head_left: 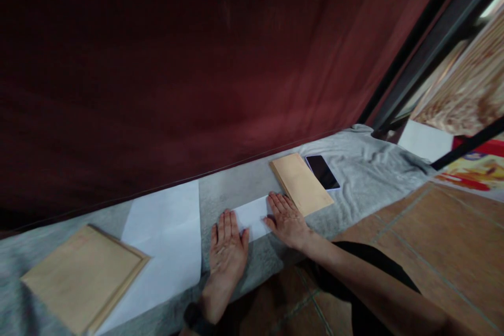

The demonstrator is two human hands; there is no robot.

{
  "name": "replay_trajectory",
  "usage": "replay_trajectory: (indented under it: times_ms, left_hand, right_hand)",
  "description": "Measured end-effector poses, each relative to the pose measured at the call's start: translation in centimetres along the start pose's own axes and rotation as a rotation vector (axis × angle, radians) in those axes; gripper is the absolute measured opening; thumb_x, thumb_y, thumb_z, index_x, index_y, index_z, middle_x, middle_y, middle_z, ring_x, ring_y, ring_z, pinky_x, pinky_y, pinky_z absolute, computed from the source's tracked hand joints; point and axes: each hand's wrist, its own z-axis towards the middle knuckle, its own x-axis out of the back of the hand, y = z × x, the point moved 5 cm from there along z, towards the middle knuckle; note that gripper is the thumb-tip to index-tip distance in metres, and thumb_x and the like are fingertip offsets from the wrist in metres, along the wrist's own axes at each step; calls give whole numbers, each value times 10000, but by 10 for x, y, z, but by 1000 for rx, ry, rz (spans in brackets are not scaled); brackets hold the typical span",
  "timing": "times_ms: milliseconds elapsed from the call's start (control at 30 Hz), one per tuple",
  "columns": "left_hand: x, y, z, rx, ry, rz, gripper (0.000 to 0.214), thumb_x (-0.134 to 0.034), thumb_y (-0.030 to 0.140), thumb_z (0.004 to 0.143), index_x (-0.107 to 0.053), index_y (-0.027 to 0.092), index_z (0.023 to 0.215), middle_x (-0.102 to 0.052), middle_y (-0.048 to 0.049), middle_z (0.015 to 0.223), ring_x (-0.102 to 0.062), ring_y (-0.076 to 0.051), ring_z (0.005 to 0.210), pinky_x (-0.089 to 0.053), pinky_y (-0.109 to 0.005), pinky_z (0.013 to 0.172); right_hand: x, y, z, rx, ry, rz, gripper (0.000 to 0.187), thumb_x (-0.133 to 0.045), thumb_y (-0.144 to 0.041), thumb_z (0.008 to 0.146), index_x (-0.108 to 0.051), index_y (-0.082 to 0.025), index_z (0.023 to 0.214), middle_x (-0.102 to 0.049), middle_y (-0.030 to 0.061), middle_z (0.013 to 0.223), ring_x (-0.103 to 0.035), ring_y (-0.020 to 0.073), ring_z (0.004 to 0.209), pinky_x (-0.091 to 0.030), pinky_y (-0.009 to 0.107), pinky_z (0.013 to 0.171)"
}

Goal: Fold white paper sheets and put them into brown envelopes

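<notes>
A small folded white paper [254, 215] lies on the grey cloth [366, 178] that covers a low ledge. My left hand [227, 252] rests flat on the cloth with fingers stretched out, its fingertips at the paper's left edge. My right hand [286, 220] lies flat too, fingers together and extended, pressing the paper's right end. Neither hand holds anything. A tan envelope [301, 184] sits just beyond my right hand.
A large white sheet [167, 236] lies left of my hands, with a stack of tan envelopes [82, 275] at the far left. A dark phone [322, 171] lies beside the tan envelope. A dark red curtain [177, 63] hangs behind. Tiled floor [433, 241] is on the right.
</notes>
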Motion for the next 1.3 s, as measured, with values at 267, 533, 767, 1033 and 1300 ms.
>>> replay_trajectory:
  times_ms: [267, 533, 767, 1033, 1300]
  left_hand:
    - [0, 0, 0, 12, -46, -10, 637, -337, 397, 994, -406, 25, 1506, -416, -214, 1568, -390, -319, 1471, -321, -510, 1203]
    - [6, -1, -1, 12, -62, -50, 653, -351, 425, 993, -407, 20, 1502, -414, -226, 1567, -386, -327, 1472, -307, -518, 1206]
    - [10, -17, 5, 126, -63, -338, 593, -406, 358, 955, -470, 43, 1453, -585, -236, 1424, -557, -330, 1326, -430, -505, 1119]
    - [10, -35, 15, 423, -128, -812, 666, -568, 378, 835, -476, 131, 1447, -637, -175, 1260, -690, -248, 935, -580, -439, 872]
    - [10, -43, 22, 584, -93, -1119, 705, -622, 215, 703, -541, 206, 1403, -632, -120, 1277, -631, -125, 696, -547, -286, 663]
  right_hand:
    - [0, -36, -14, 239, 14, 121, 621, -441, -439, 1042, -355, -115, 1565, -319, 112, 1635, -308, 244, 1508, -272, 440, 1242]
    - [-7, -20, -21, 133, 47, 27, 692, -484, -497, 1019, -414, -21, 1516, -372, 195, 1592, -375, 295, 1469, -302, 449, 1217]
    - [-3, -12, -18, 121, 27, -19, 661, -469, -495, 1022, -450, -39, 1500, -413, 194, 1573, -400, 305, 1450, -265, 476, 1223]
    - [-2, -16, -13, 102, -21, -47, 675, -478, -513, 1016, -475, -27, 1483, -435, 210, 1553, -408, 318, 1444, -229, 486, 1236]
    - [7, -14, -15, 241, -130, 84, 870, -570, -663, 924, -394, -74, 1540, -373, 188, 1597, -321, 309, 1496, -208, 501, 1244]
